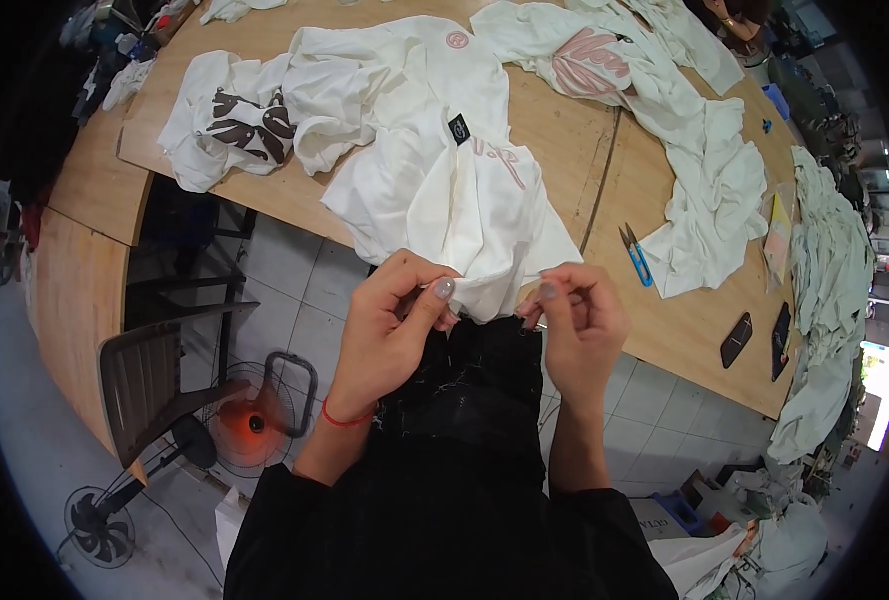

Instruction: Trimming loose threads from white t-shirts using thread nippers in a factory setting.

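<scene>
Shirt first: it's bunched on the near side of the table, with its lower end coming off the edge toward the black lap. From my end, the left hand has thumb and forefinger closed in a pinch on the white edge, other fingers curled under and mostly hidden. The right hand is harder: thumb and forefinger nearly together right by the cloth, rest half folded, but I honestly can't tell if it's got any fabric between the tips.

Pink print on the shirt is partly lost in the folds, and there's a black tag above it. The white heap behind runs into it, so I can't see where one stops. Snips with blue handles lie off to the right, near another white garment. Two dark slabs past those, no idea what they are. Far right, a cloth pile bends away into the black rim.
</scene>
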